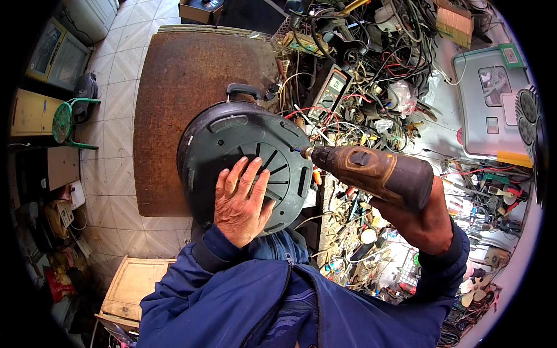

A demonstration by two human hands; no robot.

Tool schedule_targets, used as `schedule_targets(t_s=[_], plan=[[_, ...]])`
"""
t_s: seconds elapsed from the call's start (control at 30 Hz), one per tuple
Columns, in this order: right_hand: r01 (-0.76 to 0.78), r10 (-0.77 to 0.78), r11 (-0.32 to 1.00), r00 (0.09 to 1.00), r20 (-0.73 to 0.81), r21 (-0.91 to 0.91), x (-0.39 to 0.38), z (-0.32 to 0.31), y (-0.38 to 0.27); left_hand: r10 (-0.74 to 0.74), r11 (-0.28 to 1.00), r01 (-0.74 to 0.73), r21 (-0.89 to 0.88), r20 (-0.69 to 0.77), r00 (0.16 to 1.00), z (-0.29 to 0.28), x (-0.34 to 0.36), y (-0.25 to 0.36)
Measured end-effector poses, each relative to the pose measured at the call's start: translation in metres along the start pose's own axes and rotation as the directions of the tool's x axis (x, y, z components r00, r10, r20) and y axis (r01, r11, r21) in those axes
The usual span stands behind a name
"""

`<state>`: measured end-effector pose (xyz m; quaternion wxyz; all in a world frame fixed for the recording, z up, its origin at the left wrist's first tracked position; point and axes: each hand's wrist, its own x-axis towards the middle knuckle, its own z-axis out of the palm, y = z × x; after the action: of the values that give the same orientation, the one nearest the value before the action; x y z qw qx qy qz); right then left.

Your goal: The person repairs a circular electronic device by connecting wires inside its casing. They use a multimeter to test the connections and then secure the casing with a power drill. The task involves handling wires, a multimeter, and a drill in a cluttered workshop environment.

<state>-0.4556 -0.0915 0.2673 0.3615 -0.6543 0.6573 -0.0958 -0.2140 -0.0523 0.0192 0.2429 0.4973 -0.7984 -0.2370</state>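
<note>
My left fingers (248, 176) splay across a stiff-looking pot (232, 151), handle (243, 89) likely its best grip; right fingers (390, 216) clasp a drill (383, 171).

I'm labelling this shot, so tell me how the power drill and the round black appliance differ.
The power drill is long and brown-patched, while the round black appliance shows a broad, slotted face. The right grip holds the drill; the left grip rests on the appliance. Both are dark.
</note>
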Motion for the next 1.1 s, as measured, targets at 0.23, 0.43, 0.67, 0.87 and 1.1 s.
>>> schedule_targets(t_s=[0.23,0.43,0.67,0.87,1.1], plan=[[0.052,-0.051,0.998,0.998,-0.039,0.028,0.0,0.007,0.003,-0.004,1.0,0.004,-0.007,0.004,1.0,-0.001,0.001,0.001],[-0.024,0.025,0.995,1.0,-0.012,0.101,0.0,0.005,0.0,-0.001,1.0,0.001,-0.008,0.0,1.0,-0.001,0.001,0.0],[-0.058,0.058,0.984,0.998,0.005,0.171,0.0,0.003,-0.001,0.001,1.0,-0.001,-0.009,0.002,1.0,0.0,0.0,-0.001],[0.054,-0.064,0.997,0.983,0.17,0.061,-0.001,-0.009,0.019,-0.002,1.0,0.002,-0.008,0.006,1.0,-0.001,0.001,0.0],[0.047,-0.057,0.996,0.99,0.13,0.081,-0.002,-0.009,0.02,-0.006,1.0,0.006,-0.001,0.006,1.0,0.0,0.001,0.0]])
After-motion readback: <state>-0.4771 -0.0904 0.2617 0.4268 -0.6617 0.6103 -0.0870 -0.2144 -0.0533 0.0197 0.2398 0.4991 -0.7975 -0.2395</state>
